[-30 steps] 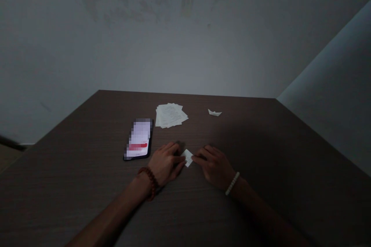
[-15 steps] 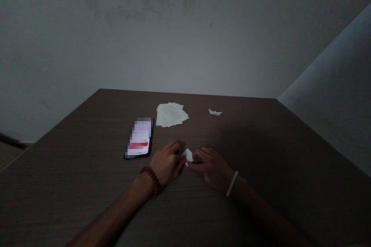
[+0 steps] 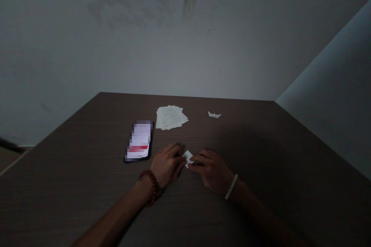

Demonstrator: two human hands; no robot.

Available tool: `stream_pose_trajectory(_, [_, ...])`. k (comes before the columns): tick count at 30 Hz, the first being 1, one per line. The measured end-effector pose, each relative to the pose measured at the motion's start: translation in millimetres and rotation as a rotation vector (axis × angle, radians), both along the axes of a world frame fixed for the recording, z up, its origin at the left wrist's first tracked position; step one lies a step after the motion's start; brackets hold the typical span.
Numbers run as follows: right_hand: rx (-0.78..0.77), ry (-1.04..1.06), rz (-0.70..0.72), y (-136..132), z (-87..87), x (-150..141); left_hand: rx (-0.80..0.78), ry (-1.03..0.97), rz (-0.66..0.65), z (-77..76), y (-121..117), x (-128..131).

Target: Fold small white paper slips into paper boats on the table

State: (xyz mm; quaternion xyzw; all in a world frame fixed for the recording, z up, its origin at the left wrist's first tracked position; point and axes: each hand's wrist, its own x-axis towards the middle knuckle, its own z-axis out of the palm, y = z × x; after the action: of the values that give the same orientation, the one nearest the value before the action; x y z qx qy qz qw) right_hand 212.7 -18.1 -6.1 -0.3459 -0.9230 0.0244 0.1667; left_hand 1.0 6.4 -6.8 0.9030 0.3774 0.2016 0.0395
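A small folded piece of white paper (image 3: 188, 155), roughly diamond-shaped, lies on the table between my hands. My left hand (image 3: 167, 165) grips its left corner with thumb and index finger, the other fingers curled beside it. On the right side, my right hand (image 3: 211, 170) has thumb and index finger closed on the paper's edge. My fingertips cover part of the sheet, so its exact folds are hidden. A reddish-brown bead bracelet (image 3: 153, 186) circles my left wrist, and a pale bead bracelet (image 3: 231, 186) is on my right.
A phone (image 3: 139, 141) with a lit, blurred screen lies left of my left hand. Behind it is a loose stack of printed paper sheets (image 3: 171, 117). A small folded paper boat (image 3: 214, 115) sits farther right. The brown table (image 3: 87, 154) meets a stained wall (image 3: 185, 61).
My right hand's thumb and index finger have shifted over the paper's right and lower edge. My left hand stays on the left corner. The view has tilted slightly.
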Motion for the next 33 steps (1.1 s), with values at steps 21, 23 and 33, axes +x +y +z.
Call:
stream_pose_trajectory(21, [-0.002,0.02,0.039,0.1,0.9,2.2,0.014,0.054,-0.075,-1.4,0.4,-1.7])
stream_pose_trajectory(23, [-0.005,0.035,0.042,0.3,-0.1,1.9,-0.005,0.065,-0.072,2.6,-1.2,-2.0])
stream_pose_trajectory(33, [-0.03,0.073,0.01,-0.6,-4.8,3.7,0.026,0.062,0.035,10.3,-5.9,2.8])
